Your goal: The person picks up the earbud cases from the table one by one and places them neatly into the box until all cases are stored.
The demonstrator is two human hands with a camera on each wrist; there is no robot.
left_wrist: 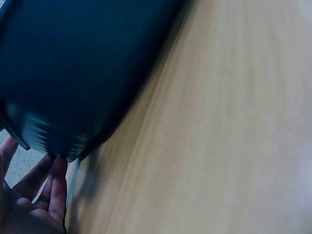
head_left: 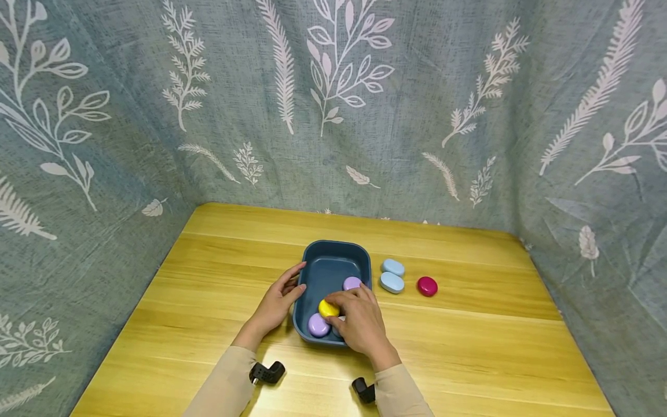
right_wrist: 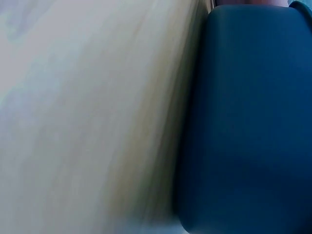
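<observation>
A dark blue rectangular container (head_left: 333, 266) sits mid-table in the head view. My left hand (head_left: 276, 304) lies along its left side, fingertips and thumb at the rim. Fingertips (left_wrist: 59, 162) meet the container's outer wall in the left wrist view. Over the container's near right part, my right hand (head_left: 359, 318) pinches a yellow round, glossy, pebble-like piece (head_left: 327, 308) between thumb and fingers. A lilac round piece (head_left: 319, 325) lies just below it, and another lilac piece (head_left: 351, 283) is partly behind the right hand. A pale piece by the right thumb is mostly hidden.
Two light blue oval pieces (head_left: 392, 282) lie on the wooden table (head_left: 469, 341) right of the container. Farther right is a crimson round piece (head_left: 427, 286). A grey-blue patterned curtain (head_left: 333, 174) stands behind the table and along both sides.
</observation>
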